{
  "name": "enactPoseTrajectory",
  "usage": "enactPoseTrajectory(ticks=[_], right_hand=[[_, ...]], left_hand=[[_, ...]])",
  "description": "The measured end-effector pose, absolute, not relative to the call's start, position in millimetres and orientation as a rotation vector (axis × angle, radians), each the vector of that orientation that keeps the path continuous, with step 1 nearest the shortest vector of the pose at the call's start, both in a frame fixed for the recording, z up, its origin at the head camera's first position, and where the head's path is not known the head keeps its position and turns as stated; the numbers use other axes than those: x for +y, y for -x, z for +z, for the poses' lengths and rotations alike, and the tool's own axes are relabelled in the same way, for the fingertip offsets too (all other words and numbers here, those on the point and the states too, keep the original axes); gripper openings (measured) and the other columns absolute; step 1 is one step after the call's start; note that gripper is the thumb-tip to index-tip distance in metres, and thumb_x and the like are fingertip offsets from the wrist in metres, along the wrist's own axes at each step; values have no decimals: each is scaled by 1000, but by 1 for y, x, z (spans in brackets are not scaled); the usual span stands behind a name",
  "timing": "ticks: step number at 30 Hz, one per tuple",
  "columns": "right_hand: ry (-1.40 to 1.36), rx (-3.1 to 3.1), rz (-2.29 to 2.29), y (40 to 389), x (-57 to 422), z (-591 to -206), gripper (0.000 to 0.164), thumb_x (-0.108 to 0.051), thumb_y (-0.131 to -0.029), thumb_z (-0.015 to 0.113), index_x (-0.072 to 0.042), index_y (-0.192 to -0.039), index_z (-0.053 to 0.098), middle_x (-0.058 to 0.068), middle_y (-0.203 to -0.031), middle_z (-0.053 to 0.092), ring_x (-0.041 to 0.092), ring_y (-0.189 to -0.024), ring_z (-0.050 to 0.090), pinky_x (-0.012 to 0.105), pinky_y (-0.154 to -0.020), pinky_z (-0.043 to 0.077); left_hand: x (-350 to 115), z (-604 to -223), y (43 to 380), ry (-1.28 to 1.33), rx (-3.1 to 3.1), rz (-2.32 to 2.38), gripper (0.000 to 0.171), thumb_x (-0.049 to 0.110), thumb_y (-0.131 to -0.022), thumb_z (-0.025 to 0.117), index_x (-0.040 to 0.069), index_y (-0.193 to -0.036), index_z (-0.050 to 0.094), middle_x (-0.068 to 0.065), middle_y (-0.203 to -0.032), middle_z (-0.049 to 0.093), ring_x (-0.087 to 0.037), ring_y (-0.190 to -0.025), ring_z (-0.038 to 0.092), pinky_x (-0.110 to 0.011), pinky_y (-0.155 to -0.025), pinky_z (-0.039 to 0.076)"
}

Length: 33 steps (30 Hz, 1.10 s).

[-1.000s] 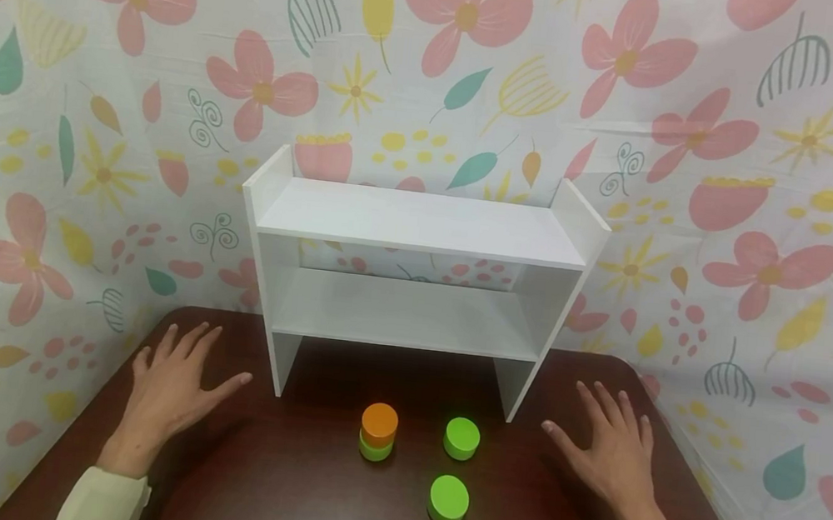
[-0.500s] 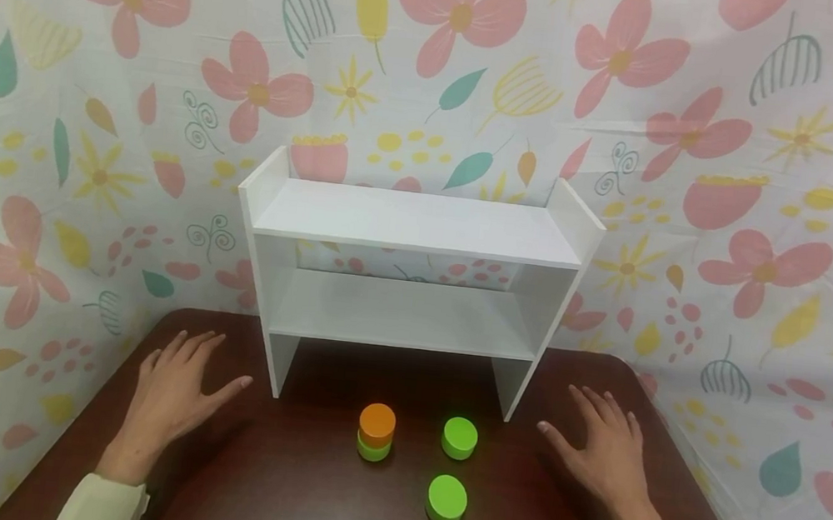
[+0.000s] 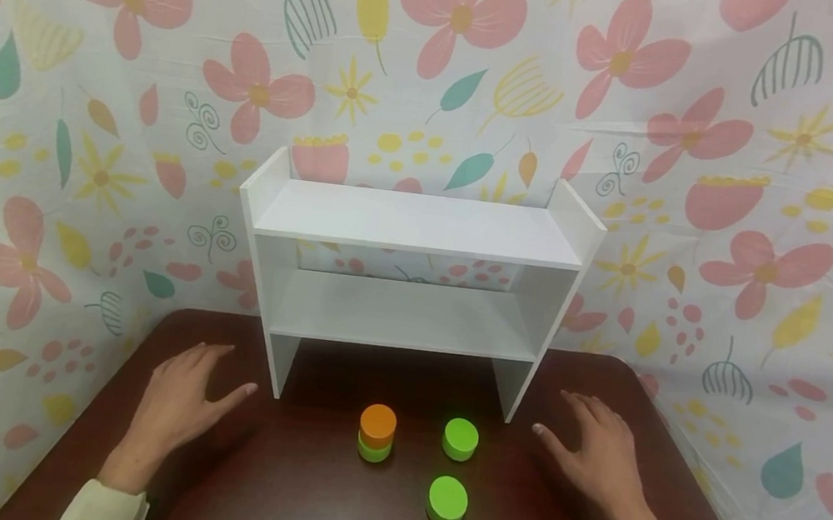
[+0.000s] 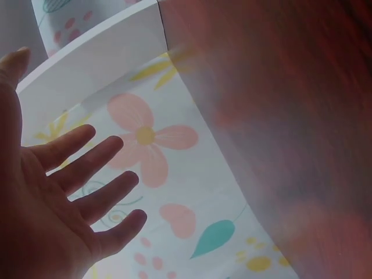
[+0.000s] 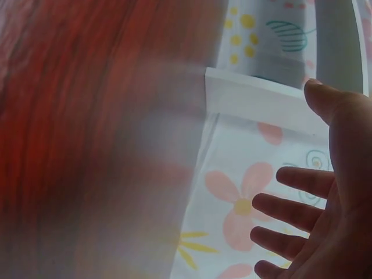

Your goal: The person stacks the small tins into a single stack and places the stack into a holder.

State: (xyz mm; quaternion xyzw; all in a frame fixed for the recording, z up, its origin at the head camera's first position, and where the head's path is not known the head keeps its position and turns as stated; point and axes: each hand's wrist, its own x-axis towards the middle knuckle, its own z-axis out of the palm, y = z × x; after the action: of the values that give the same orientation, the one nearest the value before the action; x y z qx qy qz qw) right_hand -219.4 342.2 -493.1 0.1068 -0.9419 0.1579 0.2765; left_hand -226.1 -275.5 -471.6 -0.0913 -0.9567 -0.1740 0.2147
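In the head view my left hand [image 3: 175, 404] is left of the white shelf's foot, fingers spread and thumb out, holding nothing. My right hand [image 3: 596, 461] mirrors it on the right, also holding nothing. Between them an orange round piece [image 3: 378, 424] sits on a green round piece [image 3: 374, 452], forming a short stack. To its right is a green disc [image 3: 460, 438], and nearer the front lies another green disc [image 3: 448, 502]. Both wrist views show the left hand [image 4: 64, 197] and the right hand [image 5: 343, 192] with extended fingers, touching none of these pieces.
A white two-tier shelf [image 3: 420, 220] stands at the back of the dark wooden table [image 3: 303, 500], behind the pieces. Its side panels reach down to the tabletop. A flower-patterned cloth [image 3: 435, 69] hangs behind and along both sides.
Both hands have shifted slightly inward, and their fingers have turned a little towards the middle. The shelf and round pieces stay put; the head view has moved slightly.
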Motion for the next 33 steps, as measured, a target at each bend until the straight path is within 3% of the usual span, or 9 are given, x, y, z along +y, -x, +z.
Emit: enactPoseTrajectory(ticks=[12, 33], right_hand=[[-279, -2616, 451, 212, 333, -494, 72, -54, -90, 81, -4, -139, 65, 22, -135, 66, 48, -124, 60, 73, -100, 44], [-377, -2568, 481, 204, 310, -491, 69, -50, -87, 85, -6, -137, 67, 17, -129, 69, 42, -119, 64, 66, -98, 48]], left_hand=[[-268, -472, 218, 290, -2654, -516, 76, 64, -94, 72, 4, -141, 62, -22, -138, 66, -45, -129, 59, -69, -105, 44], [-245, -471, 209, 352, -2677, -606, 72, 65, -93, 72, 8, -136, 66, -14, -130, 71, -39, -119, 67, -64, -98, 52]])
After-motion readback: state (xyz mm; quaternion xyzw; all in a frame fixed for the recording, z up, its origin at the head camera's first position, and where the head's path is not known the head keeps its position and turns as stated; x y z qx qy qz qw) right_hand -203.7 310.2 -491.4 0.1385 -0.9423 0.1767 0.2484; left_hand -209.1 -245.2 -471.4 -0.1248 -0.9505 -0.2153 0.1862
